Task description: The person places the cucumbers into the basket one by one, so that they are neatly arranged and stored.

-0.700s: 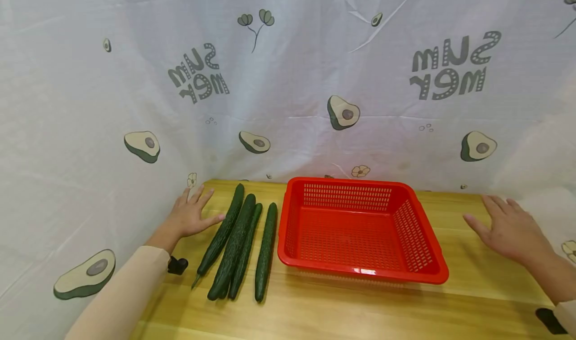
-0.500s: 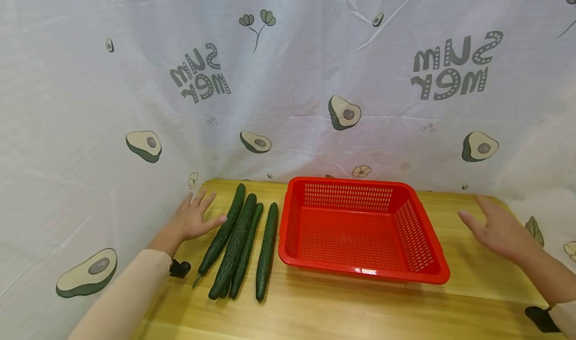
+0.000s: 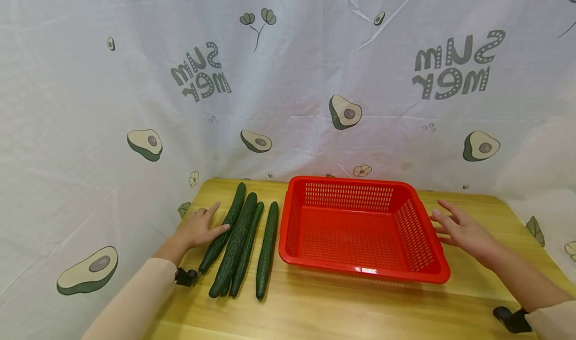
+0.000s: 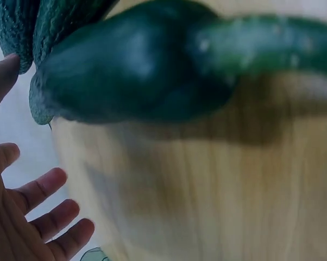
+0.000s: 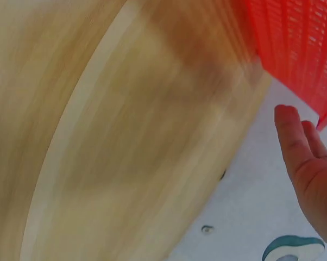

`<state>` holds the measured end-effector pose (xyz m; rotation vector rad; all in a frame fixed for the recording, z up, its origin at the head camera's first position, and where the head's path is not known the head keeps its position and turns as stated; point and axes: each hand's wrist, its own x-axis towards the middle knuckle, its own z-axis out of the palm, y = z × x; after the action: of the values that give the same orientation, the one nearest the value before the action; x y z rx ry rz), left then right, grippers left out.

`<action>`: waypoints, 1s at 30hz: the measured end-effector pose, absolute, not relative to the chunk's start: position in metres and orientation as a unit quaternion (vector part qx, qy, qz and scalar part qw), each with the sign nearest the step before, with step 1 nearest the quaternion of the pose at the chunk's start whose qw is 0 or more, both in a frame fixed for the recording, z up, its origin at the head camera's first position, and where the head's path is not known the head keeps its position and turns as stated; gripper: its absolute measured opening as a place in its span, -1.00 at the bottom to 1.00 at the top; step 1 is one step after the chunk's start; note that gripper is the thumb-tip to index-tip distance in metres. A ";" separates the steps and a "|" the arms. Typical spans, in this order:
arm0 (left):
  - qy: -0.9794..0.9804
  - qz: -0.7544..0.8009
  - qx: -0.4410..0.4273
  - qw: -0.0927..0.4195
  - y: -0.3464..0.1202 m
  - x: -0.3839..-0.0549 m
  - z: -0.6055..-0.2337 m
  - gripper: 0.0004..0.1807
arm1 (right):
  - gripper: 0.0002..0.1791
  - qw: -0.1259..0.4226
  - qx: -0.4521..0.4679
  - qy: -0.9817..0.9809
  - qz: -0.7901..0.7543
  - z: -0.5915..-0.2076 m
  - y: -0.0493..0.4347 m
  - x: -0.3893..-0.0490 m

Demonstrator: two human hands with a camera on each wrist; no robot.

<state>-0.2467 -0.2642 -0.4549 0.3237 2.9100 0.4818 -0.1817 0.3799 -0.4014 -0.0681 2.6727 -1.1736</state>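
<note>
Several dark green cucumbers [image 3: 240, 250] lie on the left of the table, most bunched together and one cucumber [image 3: 267, 250] slightly apart. My left hand [image 3: 200, 228] is beside the leftmost cucumber [image 3: 223, 230], its thumb overlapping that cucumber in the head view; in the left wrist view the fingers [image 4: 55, 217] are spread with nothing in them. A red plastic basket [image 3: 346, 270] stands in the middle, with nothing in it. At its right rim is my right hand [image 3: 465, 234], fingertips right at the edge and fingers loosely extended. In the right wrist view that hand is below the basket's wall [image 5: 299, 49].
A wooden table [image 3: 342, 312] carries everything. White cloth [image 3: 292, 80] printed with avocados and lettering hangs behind and along the left side. Black wrist straps with small devices [image 3: 185, 277] sit at both wrists.
My right hand has moved left from the table's right side to the basket's right rim. My left hand has shifted slightly right and down, closer over the leftmost cucumber.
</note>
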 end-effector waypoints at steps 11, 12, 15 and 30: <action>0.955 0.239 0.114 0.131 -0.250 -0.251 -0.464 -0.10 | -0.12 0.126 0.017 0.873 -0.472 -0.407 0.360 -0.185; 0.955 0.240 0.111 0.131 -0.248 -0.251 -0.465 -0.12 | -0.11 0.126 0.024 0.870 -0.477 -0.408 0.359 -0.186; 0.957 0.236 0.106 0.128 -0.243 -0.251 -0.465 -0.15 | -0.09 0.126 0.037 0.856 -0.499 -0.413 0.354 -0.187; 0.954 0.247 0.065 0.156 -0.231 -0.250 -0.459 -0.31 | -0.15 0.116 0.037 0.839 -0.531 -0.427 0.345 -0.184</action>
<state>-0.2501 -0.2313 -0.4594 0.1855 2.7323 0.7072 -0.1837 0.3450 -0.4274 0.1088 2.4554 -1.5551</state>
